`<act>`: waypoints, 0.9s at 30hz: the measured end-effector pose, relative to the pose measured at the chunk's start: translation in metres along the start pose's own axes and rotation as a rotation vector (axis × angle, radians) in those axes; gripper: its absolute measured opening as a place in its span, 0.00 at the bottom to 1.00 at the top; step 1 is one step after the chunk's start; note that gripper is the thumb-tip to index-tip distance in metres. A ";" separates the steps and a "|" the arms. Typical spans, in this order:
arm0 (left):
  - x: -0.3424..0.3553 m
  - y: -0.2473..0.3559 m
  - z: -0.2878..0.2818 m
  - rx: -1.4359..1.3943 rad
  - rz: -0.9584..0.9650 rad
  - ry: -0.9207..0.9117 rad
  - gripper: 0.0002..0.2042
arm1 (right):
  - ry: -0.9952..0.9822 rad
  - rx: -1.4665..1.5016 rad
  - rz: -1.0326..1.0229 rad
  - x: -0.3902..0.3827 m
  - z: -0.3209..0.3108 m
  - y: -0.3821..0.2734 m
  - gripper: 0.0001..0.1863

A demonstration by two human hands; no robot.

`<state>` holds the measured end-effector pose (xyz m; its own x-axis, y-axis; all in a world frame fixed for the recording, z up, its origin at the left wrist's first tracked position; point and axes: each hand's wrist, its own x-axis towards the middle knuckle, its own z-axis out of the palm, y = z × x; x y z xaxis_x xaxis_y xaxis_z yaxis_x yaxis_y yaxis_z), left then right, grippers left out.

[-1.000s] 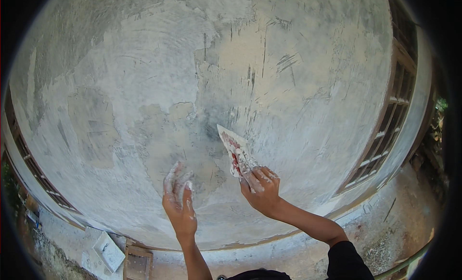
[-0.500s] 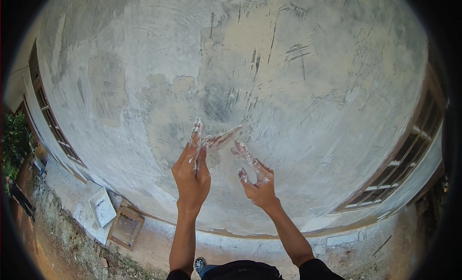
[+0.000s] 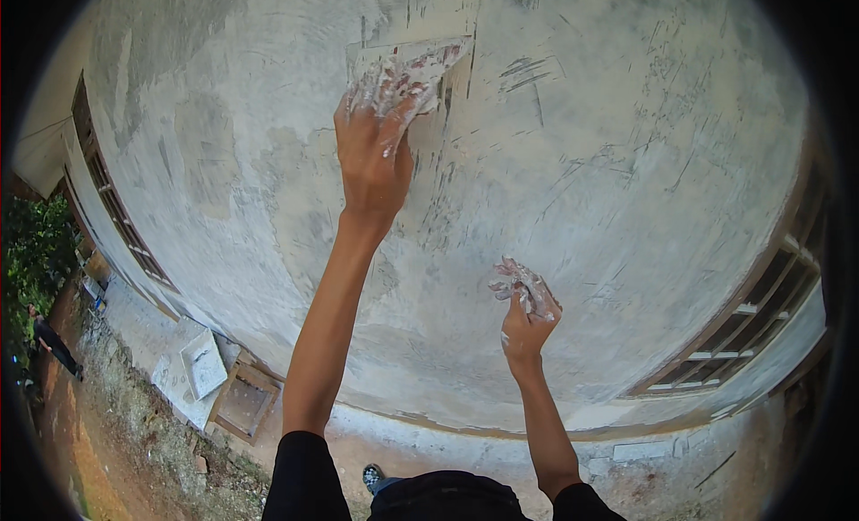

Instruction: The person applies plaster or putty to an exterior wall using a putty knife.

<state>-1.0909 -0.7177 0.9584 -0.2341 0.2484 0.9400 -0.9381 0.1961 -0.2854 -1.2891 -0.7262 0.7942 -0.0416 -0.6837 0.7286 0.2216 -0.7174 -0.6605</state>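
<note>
A grey plastered wall (image 3: pixel 429 208) with paler filler patches and dark scrapes fills most of the head view. High on it, my left hand (image 3: pixel 371 136) grips a flat putty scraper (image 3: pixel 438 60). The scraper's straight edge lies against the wall, and white filler smears cover its face and my fingers. Lower and to the right, my right hand (image 3: pixel 530 302) is held near the wall. Its fingers are loosely bent and apart, coated in white filler, with no tool visible in them.
Barred windows flank the wall, one at right (image 3: pixel 743 333) and one at left (image 3: pixel 116 199). At lower left, a white tray (image 3: pixel 204 364) lies beside a wooden frame stool (image 3: pixel 243 400). A person in dark clothes (image 3: pixel 55 346) stands at the far left by green bushes.
My left hand has moved up the wall with the scraper, which now lies flatter against it. My right hand has drifted right and slightly down, its fingers curling more.
</note>
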 end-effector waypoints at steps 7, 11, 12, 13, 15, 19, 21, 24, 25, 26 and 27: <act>-0.012 -0.003 0.007 0.033 -0.154 -0.350 0.21 | 0.074 0.003 -0.089 0.026 -0.015 -0.009 0.17; -0.008 -0.010 0.004 0.121 0.011 -0.412 0.21 | 0.080 0.014 -0.060 0.025 -0.020 -0.009 0.14; -0.012 -0.011 0.005 0.127 0.011 -0.411 0.21 | 0.076 0.018 -0.062 0.025 -0.020 -0.008 0.14; -0.019 -0.010 0.004 0.091 -0.032 -0.461 0.20 | 0.076 0.027 -0.054 0.025 -0.021 -0.007 0.14; -0.025 -0.005 0.000 0.057 -0.075 -0.510 0.20 | 0.074 0.038 -0.048 0.025 -0.022 -0.002 0.14; -0.046 0.011 -0.027 0.034 -0.098 -0.644 0.21 | 0.041 0.079 0.059 0.021 -0.024 -0.003 0.16; -0.067 0.019 -0.043 0.029 -0.113 -0.708 0.22 | 0.014 0.075 0.080 0.020 -0.026 -0.003 0.16; -0.102 0.031 -0.073 0.028 -0.136 -0.829 0.22 | 0.018 0.090 0.110 0.024 -0.025 -0.004 0.15; -0.111 0.036 -0.086 -0.004 -0.175 -0.887 0.21 | 0.020 0.087 0.108 0.025 -0.025 -0.005 0.14; -0.114 0.039 -0.098 -0.031 -0.212 -0.941 0.21 | 0.021 0.089 0.102 0.027 -0.026 -0.007 0.14; -0.107 0.044 -0.108 -0.023 -0.241 -0.940 0.23 | 0.019 0.085 0.101 0.029 -0.028 -0.006 0.14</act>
<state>-1.0797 -0.6332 0.8250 -0.1542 -0.6584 0.7367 -0.9848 0.1631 -0.0603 -1.3188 -0.7455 0.8141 -0.0331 -0.7547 0.6552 0.3071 -0.6315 -0.7120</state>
